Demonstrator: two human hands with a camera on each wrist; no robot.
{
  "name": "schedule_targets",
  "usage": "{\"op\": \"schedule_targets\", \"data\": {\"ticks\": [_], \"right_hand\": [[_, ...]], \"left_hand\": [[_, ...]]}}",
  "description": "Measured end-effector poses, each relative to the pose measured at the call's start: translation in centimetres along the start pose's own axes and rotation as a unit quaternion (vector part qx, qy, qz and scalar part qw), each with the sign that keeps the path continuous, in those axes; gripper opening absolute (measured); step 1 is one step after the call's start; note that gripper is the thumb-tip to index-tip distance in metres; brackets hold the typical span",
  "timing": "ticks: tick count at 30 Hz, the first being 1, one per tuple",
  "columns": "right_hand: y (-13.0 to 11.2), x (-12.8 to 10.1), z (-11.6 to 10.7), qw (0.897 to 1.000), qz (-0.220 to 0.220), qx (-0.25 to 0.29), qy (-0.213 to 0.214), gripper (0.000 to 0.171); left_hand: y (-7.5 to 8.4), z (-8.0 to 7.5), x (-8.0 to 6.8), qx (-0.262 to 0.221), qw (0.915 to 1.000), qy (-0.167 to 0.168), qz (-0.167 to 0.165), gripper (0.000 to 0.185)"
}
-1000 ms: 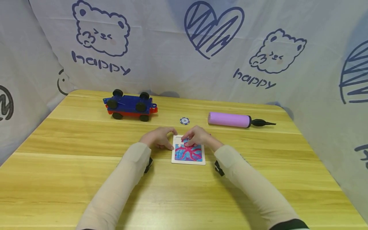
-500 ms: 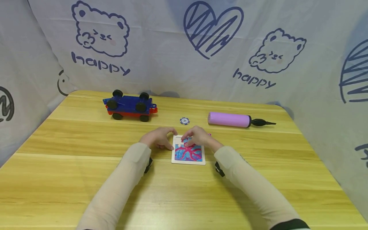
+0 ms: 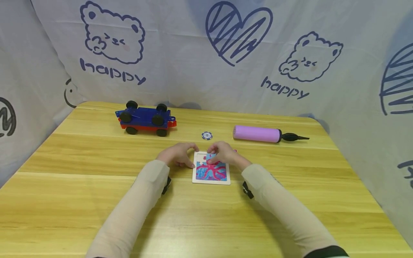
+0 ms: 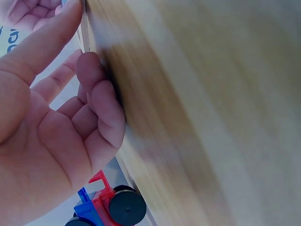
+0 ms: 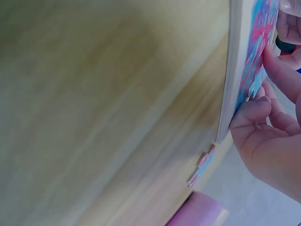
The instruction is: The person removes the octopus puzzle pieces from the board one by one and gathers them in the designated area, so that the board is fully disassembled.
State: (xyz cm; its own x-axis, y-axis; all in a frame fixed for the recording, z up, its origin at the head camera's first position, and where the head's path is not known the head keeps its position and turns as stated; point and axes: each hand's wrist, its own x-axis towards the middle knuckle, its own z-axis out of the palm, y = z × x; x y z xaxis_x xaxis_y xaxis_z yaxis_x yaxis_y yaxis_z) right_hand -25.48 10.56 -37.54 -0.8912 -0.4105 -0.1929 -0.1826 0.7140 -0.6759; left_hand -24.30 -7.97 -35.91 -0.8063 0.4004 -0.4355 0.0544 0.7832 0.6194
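Small white-framed jigsaw board with a pink-and-blue picture (image 3: pixel 211 172) lies flat at mid-table between both hands; most of the picture reads as filled. Right hand (image 3: pixel 224 153) pinches a small blue-pink puzzle piece (image 3: pixel 210 156) over the board's far edge, not yet seated, so the work looks nearly complete. Left hand (image 3: pixel 178 154) rests with relaxed fingers at the board's left edge, steadying it. A loose piece (image 5: pixel 200 165) lies just beside the far right corner. How many gaps remain is hidden under the fingers. Beyond: blue-white round chip (image 3: pixel 207 135), lilac cylindrical hand pump (image 3: pixel 257 134), blue-and-red toy vehicle base (image 3: pixel 146 120).
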Motion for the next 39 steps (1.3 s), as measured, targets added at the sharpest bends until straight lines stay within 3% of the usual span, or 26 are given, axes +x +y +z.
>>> {"op": "schedule_targets", "data": {"ticks": [4, 18, 30, 39], "right_hand": [[0.2, -0.2, -0.3, 1.000, 0.009, 0.022, -0.004, 0.027], [0.8, -0.5, -0.9, 0.998, -0.039, 0.040, -0.027, 0.027], [1.2, -0.6, -1.1, 0.997, -0.034, 0.055, -0.040, 0.024], [1.3, -0.8, -1.4, 0.993, -0.029, 0.102, -0.043, 0.022]], "left_hand": [[0.0, 0.0, -0.1, 0.001, 1.0000, 0.001, 0.001, 0.052], [0.0, 0.0, 0.0, 0.001, 1.0000, 0.000, -0.004, 0.052], [0.1, 0.0, -0.1, -0.003, 1.0000, -0.002, -0.004, 0.053], [0.1, 0.1, 0.0, -0.002, 1.0000, 0.001, -0.004, 0.053]]}}
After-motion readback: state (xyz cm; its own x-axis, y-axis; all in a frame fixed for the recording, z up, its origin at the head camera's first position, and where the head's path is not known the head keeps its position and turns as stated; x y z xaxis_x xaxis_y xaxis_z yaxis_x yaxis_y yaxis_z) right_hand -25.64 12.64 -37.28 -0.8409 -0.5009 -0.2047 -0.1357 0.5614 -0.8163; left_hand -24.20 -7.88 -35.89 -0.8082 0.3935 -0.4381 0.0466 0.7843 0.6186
